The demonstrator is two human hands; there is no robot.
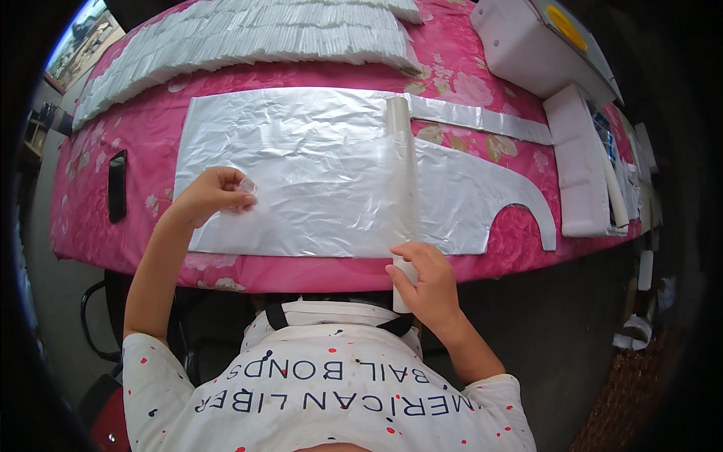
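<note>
A silvery plastic sheet lies flat and wrinkled on the pink table, with a curved cut-out and narrow strap-like arms at its right. Across it rests a long roll of clear film, its near end overhanging the table's front edge. Fingers of my right hand are wrapped round the white core at that end. Further left, above the sheet, my left hand is closed in a pinch on a crumpled edge of clear film. The film seems to stretch from there to the roll, though its transparency hides its outline.
Dense rows of folded white plastic pieces cover the far left of the flowered tablecloth. A black phone lies at the left. White foam boxes stand at the right, with a yellow ring on the rear one.
</note>
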